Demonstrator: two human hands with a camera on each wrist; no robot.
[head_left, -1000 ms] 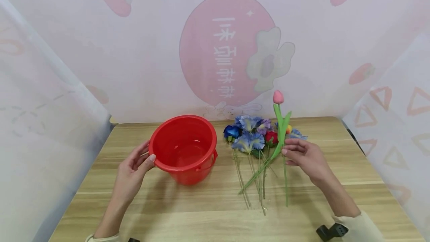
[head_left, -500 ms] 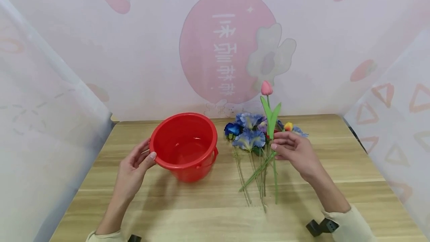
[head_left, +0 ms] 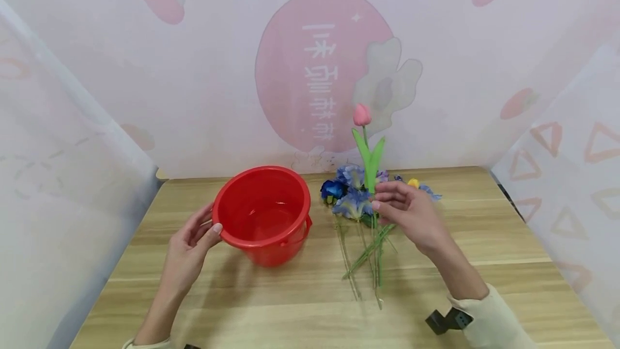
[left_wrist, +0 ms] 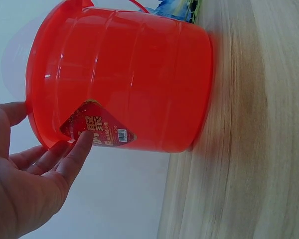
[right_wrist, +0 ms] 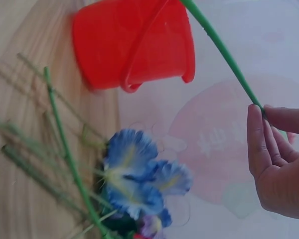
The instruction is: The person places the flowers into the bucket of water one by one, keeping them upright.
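Note:
A red plastic bucket (head_left: 271,255) stands left of the table's middle, its mouth facing up and the inside bare. My left hand (head_left: 189,255) holds its left rim, thumb on the rim and fingers against the outer wall, beside a diamond-shaped label (left_wrist: 98,124) in the left wrist view. With thumb and fingertips, my right hand (head_left: 411,217) pinches the green stem (right_wrist: 224,50) of a pink tulip (head_left: 361,115). The tulip is upright, raised in front of the other flowers, right of the bucket. Blue flowers (head_left: 353,204) lie beneath it on the table.
Several artificial flowers lie in a heap, among them a dark blue rose (head_left: 333,190) and a yellow bloom (head_left: 413,182), stems toward the table's front. A printed cloth backdrop (head_left: 218,69) hangs behind the wooden table (head_left: 290,316). The bucket's handle (head_left: 308,225) hangs on its right side.
My right hand has carried the tulip leftward and a little upward, closer to the bucket. My left hand stays on the bucket's rim, and the bucket has not moved noticeably.

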